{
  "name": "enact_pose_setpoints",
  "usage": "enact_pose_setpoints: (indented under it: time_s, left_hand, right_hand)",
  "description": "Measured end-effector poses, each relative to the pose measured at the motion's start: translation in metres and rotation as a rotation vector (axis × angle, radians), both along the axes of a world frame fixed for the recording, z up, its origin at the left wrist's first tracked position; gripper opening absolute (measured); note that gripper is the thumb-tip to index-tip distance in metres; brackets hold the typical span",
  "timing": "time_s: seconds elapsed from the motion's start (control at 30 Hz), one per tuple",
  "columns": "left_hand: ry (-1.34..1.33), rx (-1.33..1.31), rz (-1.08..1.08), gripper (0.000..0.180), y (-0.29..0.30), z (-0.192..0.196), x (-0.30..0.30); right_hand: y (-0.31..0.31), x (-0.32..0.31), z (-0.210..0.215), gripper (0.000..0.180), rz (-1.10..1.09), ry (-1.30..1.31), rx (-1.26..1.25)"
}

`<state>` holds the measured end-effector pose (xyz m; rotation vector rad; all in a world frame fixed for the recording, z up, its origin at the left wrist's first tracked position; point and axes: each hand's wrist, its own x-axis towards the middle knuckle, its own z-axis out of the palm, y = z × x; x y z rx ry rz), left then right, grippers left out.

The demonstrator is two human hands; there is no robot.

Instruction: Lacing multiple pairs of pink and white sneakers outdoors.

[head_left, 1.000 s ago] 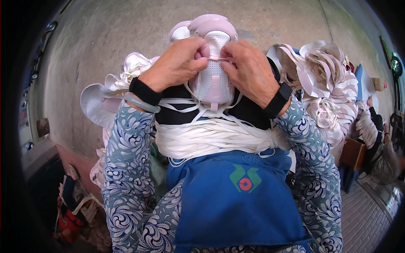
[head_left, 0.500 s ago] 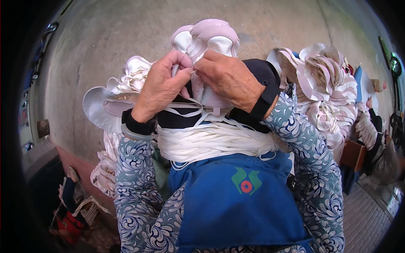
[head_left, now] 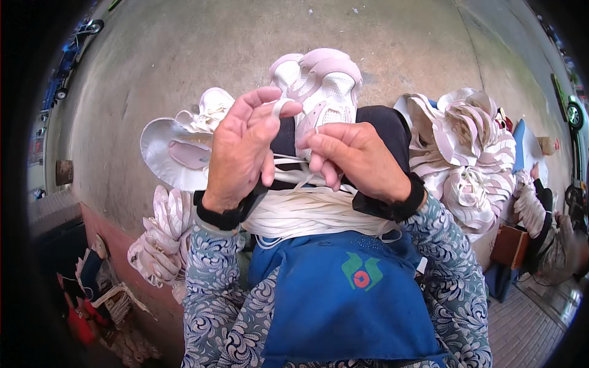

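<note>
White and pink shoe uppers (head_left: 338,86) rest over my knees, toes pointing away from me. Above their near end, my left hand (head_left: 240,144) is raised with a white shoelace (head_left: 278,109) looped over its index finger and held near the thumb. Thumb and fingers of my right hand (head_left: 362,158) pinch a lace close to the eyelet edge of the upper. Its tip shows just above those fingertips. A thick bundle of white laces (head_left: 300,214) lies across my lap, on the top of a blue apron (head_left: 331,306).
At right is a large heap of pink and white uppers (head_left: 472,129). To the left lie a silvery white upper (head_left: 165,153) and another pile (head_left: 161,239). A brown box (head_left: 509,244) and part of another person (head_left: 540,208) are at far right.
My hands were close together over the upper and have now separated. The left has turned its palm more into view with the lace; the right has come down and nearer me.
</note>
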<state>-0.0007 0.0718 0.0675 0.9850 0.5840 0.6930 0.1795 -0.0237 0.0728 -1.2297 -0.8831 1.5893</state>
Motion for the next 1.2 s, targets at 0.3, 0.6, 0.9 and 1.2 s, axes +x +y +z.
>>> enact_pose_setpoints:
  time_s: [0.3,0.6,0.9,1.2]
  left_hand:
    - [0.088,-0.152,-0.108,0.023,-0.021,-0.01,-0.001]
    - [0.305,0.037,-0.169,0.018,-0.03,-0.008,0.004]
    - [0.359,0.137,-0.143,0.032,-0.029,-0.01,0.007]
    - [0.2,0.098,-0.231,0.024,-0.019,-0.001,0.029]
  right_hand:
    - [-0.002,0.001,-0.022,0.026,-0.094,0.564,-0.061]
    - [-0.002,0.003,-0.027,0.032,-0.12,0.551,0.033]
    - [0.001,0.006,-0.016,0.024,-0.164,0.132,0.023]
    - [0.018,0.013,-0.003,0.02,-0.234,-0.285,0.448]
